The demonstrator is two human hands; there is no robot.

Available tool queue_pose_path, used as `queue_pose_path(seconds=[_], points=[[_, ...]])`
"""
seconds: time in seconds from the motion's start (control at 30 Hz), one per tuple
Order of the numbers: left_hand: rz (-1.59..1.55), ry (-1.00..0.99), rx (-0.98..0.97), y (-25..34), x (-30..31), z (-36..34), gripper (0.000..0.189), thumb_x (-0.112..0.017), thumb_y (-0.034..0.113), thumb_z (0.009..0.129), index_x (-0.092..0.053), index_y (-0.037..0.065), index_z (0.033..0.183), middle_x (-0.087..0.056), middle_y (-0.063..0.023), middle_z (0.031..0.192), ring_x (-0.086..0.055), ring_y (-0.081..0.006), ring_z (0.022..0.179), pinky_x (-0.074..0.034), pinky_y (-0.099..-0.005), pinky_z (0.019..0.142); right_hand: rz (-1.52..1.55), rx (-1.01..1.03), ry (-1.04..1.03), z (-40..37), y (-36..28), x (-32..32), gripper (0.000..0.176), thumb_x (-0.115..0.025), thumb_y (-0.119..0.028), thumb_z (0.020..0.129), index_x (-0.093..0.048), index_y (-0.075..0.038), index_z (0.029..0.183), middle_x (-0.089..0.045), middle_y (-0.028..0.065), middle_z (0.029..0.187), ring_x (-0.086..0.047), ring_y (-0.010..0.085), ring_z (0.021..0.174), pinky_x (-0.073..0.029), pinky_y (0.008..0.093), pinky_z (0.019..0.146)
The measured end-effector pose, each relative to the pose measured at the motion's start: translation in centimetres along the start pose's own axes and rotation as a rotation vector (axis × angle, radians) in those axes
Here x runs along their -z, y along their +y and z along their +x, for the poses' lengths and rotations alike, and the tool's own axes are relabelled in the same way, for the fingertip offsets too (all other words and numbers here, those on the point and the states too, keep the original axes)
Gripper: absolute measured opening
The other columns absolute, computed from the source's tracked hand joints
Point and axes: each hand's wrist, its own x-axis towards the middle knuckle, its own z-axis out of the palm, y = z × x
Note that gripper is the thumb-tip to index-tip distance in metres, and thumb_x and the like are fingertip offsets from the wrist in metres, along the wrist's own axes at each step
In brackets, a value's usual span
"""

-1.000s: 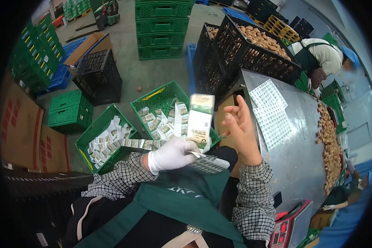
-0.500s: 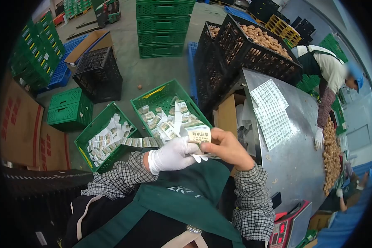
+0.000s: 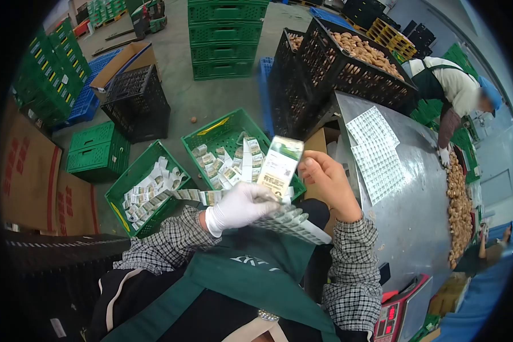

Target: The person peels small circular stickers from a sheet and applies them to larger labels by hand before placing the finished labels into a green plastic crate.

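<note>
My left hand (image 3: 244, 204), in a white glove, is closed on a printed label (image 3: 282, 165) that stands up from its fingers. A label strip (image 3: 211, 197) runs from that hand to the left-hand crate. Beneath the same hand slants a sheet of small stickers (image 3: 299, 223), apparently held with the label. My bare right hand (image 3: 332, 181) is just right of the label, thumb and forefinger pinched close to its edge. Whether something small is between those fingertips is hidden. Folded label strips fill parts of two green crates (image 3: 115, 208) (image 3: 189, 149) ahead.
A metal table (image 3: 407, 211) on the right carries sticker sheets (image 3: 376, 157) and a heap of brown produce (image 3: 459, 211), with a co-worker (image 3: 453, 85) bending over it. Black crates (image 3: 347, 74) of similar produce stand behind. A red scale (image 3: 402, 310) sits at lower right.
The label has swung upright and its face has turned. My right hand has come off it to the right. The sticker sheet now shows below my left hand.
</note>
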Motion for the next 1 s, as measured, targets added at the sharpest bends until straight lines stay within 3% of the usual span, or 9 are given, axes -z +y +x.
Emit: queue_pose_path(seconds=[0.17,0.23,0.33,0.43,0.53,0.63,0.67,0.8,1.0], points=[[0.072,0.123,-0.090,0.8,0.3,0.6,0.015,-0.065,0.010,0.082,-0.066,-0.001,0.093,-0.065,-0.0018,0.078,-0.056,-0.0049,0.069,-0.047,-0.0213,0.062,-0.474,0.340,-0.094,-2.8,-1.8,-2.0,0.031,-0.055,-0.016,0.085,-0.050,-0.003,0.114,-0.056,0.0143,0.087,-0.058,0.0297,0.076,-0.047,0.0366,0.069],[0.031,0.155,-0.119,0.7,0.1,0.8,0.015,-0.066,0.012,0.081,-0.067,0.000,0.091,-0.065,-0.0016,0.075,-0.056,-0.0045,0.067,-0.046,-0.0212,0.060,-0.595,0.401,-0.072,-3.5,-2.1,-3.2,0.026,-0.056,-0.018,0.085,-0.051,-0.005,0.106,-0.055,0.0139,0.088,-0.057,0.0332,0.074,-0.046,0.0388,0.065],[0.097,0.127,-0.040,0.5,0.4,0.6,0.016,-0.068,0.015,0.080,-0.068,0.000,0.088,-0.064,-0.0010,0.070,-0.055,-0.0043,0.063,-0.046,-0.0216,0.057,-0.666,0.449,-0.050,-3.4,-0.9,-4.0,0.016,-0.057,-0.010,0.084,-0.052,-0.002,0.097,-0.053,0.0128,0.076,-0.057,0.0288,0.068,-0.045,0.0335,0.061],[0.209,0.123,0.024,0.7,0.6,0.4,0.016,-0.069,0.016,0.079,-0.068,0.001,0.084,-0.063,-0.0010,0.066,-0.054,-0.0044,0.060,-0.045,-0.0219,0.055,-0.755,0.529,-0.094,-3.5,-0.6,-3.8,0.011,-0.055,-0.009,0.086,-0.052,-0.003,0.094,-0.054,0.0153,0.077,-0.058,0.0302,0.068,-0.045,0.0346,0.058],[0.276,0.129,-0.038,0.7,0.4,0.4,0.016,-0.069,0.015,0.079,-0.067,0.000,0.085,-0.063,-0.0027,0.068,-0.054,-0.0052,0.062,-0.046,-0.0229,0.057,-0.607,0.532,0.082,-4.3,-2.4,-3.2,0.011,-0.053,-0.013,0.088,-0.050,-0.005,0.094,-0.056,0.0116,0.073,-0.058,0.0282,0.061,-0.047,0.0336,0.057],[0.130,0.077,-0.254,0.3,0.1,0.5,0.012,-0.066,0.011,0.080,-0.065,0.001,0.087,-0.063,-0.0045,0.073,-0.056,-0.0069,0.065,-0.047,-0.0244,0.059,-0.162,0.146,0.045,-3.5,-3.0,-1.1,0.011,-0.053,-0.010,0.088,-0.049,-0.004,0.096,-0.056,0.0053,0.077,-0.057,0.0130,0.066,-0.046,0.0270,0.059],[0.188,0.063,-0.264,0.4,0.1,0.5,0.010,-0.066,0.009,0.080,-0.065,0.002,0.086,-0.063,-0.0051,0.074,-0.056,-0.0082,0.065,-0.047,-0.0249,0.059,0.088,0.126,-0.026,-2.9,-2.1,-1.1,0.017,-0.053,-0.005,0.087,-0.047,-0.001,0.102,-0.052,0.0015,0.082,-0.050,0.0054,0.072,-0.043,0.0218,0.062],[0.351,0.057,-0.307,0.9,0.3,0.3,0.005,-0.064,0.004,0.077,-0.063,0.004,0.083,-0.061,-0.0065,0.073,-0.059,-0.0141,0.065,-0.048,-0.0262,0.061,0.077,0.096,-0.215,-3.2,-1.6,-1.7,0.044,-0.052,0.004,0.084,-0.034,0.000,0.123,-0.047,0.0011,0.090,-0.045,0.0023,0.071,-0.038,0.0168,0.064],[0.443,0.051,-0.387,1.1,0.3,0.1,0.005,-0.064,0.003,0.074,-0.061,0.005,0.077,-0.059,-0.0087,0.073,-0.060,-0.0197,0.068,-0.048,-0.0290,0.062,-0.359,0.238,-0.073,-2.5,-1.0,-3.3,0.062,-0.059,0.002,0.080,-0.028,0.004,0.133,-0.052,0.0066,0.093,-0.047,0.0039,0.063,-0.040,0.0175,0.058]])
